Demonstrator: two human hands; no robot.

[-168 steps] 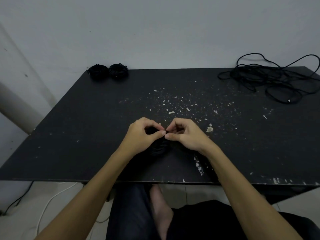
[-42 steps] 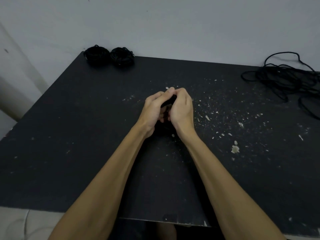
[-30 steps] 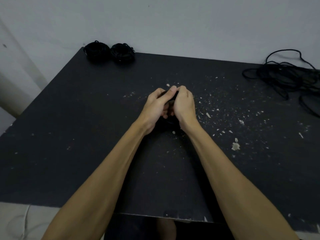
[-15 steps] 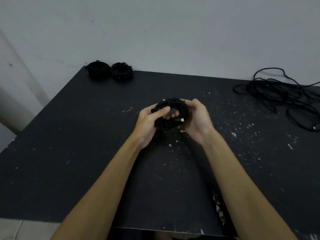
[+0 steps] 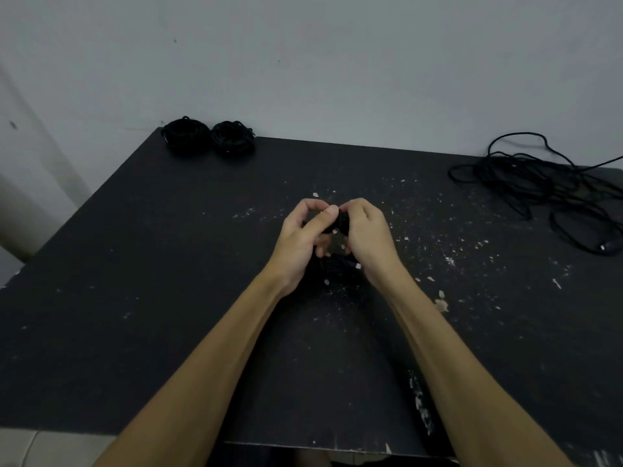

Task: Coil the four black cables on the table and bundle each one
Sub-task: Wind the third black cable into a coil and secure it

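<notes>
A coiled black cable (image 5: 332,264) is held between both hands over the middle of the black table (image 5: 168,264). My left hand (image 5: 301,242) grips its left side, thumb across the top. My right hand (image 5: 365,235) curls round its right side; a small white plug tip shows by the right wrist. Most of the coil is hidden by my fingers. Two bundled black coils (image 5: 183,134) (image 5: 232,136) sit side by side at the far left corner. A loose tangled black cable (image 5: 546,187) sprawls at the far right.
The tabletop is speckled with white flakes and chips around the hands and to their right. A grey wall runs behind the table. The near edge is worn, with pale scuffs at the right front.
The coil was tilted up showing its ring half a second ago; now the hands have closed over it and lowered it toward the table. The view shifted slightly.
</notes>
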